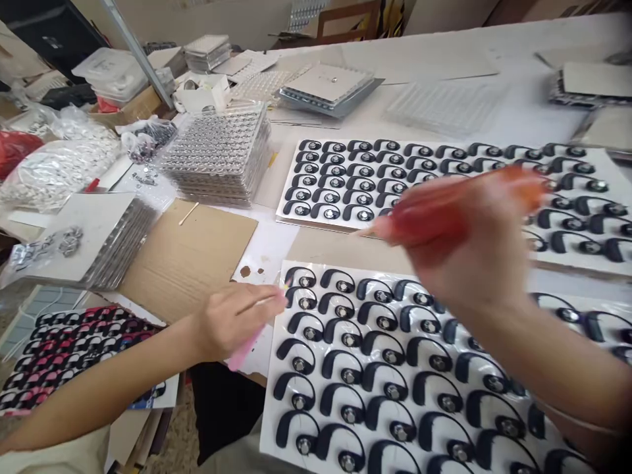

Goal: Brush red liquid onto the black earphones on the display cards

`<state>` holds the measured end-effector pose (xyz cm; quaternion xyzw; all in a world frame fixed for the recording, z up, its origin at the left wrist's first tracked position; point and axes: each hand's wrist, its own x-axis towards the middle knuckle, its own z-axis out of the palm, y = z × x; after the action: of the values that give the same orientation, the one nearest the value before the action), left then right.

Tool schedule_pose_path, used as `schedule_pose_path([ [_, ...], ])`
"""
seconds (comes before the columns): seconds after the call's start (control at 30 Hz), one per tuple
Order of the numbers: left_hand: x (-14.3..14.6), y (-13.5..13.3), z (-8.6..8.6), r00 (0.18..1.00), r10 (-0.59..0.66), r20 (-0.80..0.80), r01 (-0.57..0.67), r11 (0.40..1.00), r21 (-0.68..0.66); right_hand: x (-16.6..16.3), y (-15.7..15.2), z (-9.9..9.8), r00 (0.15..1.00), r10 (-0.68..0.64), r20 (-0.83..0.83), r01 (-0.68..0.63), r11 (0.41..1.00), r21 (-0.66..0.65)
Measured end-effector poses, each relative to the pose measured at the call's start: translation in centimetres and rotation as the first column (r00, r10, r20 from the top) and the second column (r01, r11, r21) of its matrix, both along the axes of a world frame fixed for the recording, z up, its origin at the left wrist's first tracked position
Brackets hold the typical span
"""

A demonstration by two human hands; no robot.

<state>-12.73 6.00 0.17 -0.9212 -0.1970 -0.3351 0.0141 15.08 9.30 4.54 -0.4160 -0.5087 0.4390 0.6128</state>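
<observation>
My left hand (pixel 232 319) rests at the left edge of the near white sheet (pixel 269 421), closed on a thin stick and a pink strip (pixel 244 353). Rows of black ear-hook parts (pixel 345 349) with round metal centres cover that sheet. My right hand (pixel 481 253) is raised above the sheet's far edge and smeared by motion. It is closed on an orange-red translucent tool (pixel 444 207) whose tip points left. A second white sheet (pixel 286 207) with the same black parts lies just beyond.
A brown cardboard sheet (pixel 190 253) lies left of the sheets. Behind it stand a stack of clear blister trays (pixel 220 155) and a grey tray stack (pixel 93 240). Bags of white parts (pixel 54 168) sit far left. Black and pink ear-hooks (pixel 69 349) lie lower left.
</observation>
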Motion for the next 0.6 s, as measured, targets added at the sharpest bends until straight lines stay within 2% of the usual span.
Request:
schedule_pose_path([
  [0.03, 0.7, 0.1, -0.1, 0.999, -0.042, 0.000, 0.042, 0.997, 0.071, -0.6, 0.1, -0.8, 0.998, 0.037, -0.056, -0.041, 0.997, -0.071],
  [0.07, 1.4, 0.2, -0.4, 0.997, -0.065, -0.032, 0.069, 0.987, 0.144, -1.2, 0.1, -1.5, 0.995, 0.042, -0.093, -0.050, 0.995, -0.084],
  [0.13, 2.6, 0.3, -1.1, 0.993, -0.067, -0.096, 0.092, 0.951, 0.296, -2.2, 0.0, -2.8, 0.997, 0.019, -0.076, -0.025, 0.996, -0.091],
  [0.2, 3.2, 0.4, -1.9, 0.994, -0.039, -0.103, 0.074, 0.928, 0.364, -2.7, -0.2, -3.5, 0.999, -0.033, -0.025, 0.031, 0.997, -0.073],
  [0.3, 3.1, 0.3, -2.8, 0.997, -0.005, -0.082, 0.035, 0.931, 0.364, -3.0, -0.5, -3.7, 0.993, -0.098, 0.066, 0.098, 0.995, -0.001],
  [0.43, 2.7, 0.1, -3.0, 0.989, -0.018, -0.148, 0.069, 0.936, 0.346, -3.8, -0.8, -3.6, 0.962, -0.117, 0.246, 0.091, 0.989, 0.113],
  [0.6, 3.2, 0.1, -2.9, 0.994, -0.011, -0.109, 0.047, 0.940, 0.338, -4.6, -1.1, -4.5, 0.933, -0.171, 0.316, 0.113, 0.975, 0.192],
])
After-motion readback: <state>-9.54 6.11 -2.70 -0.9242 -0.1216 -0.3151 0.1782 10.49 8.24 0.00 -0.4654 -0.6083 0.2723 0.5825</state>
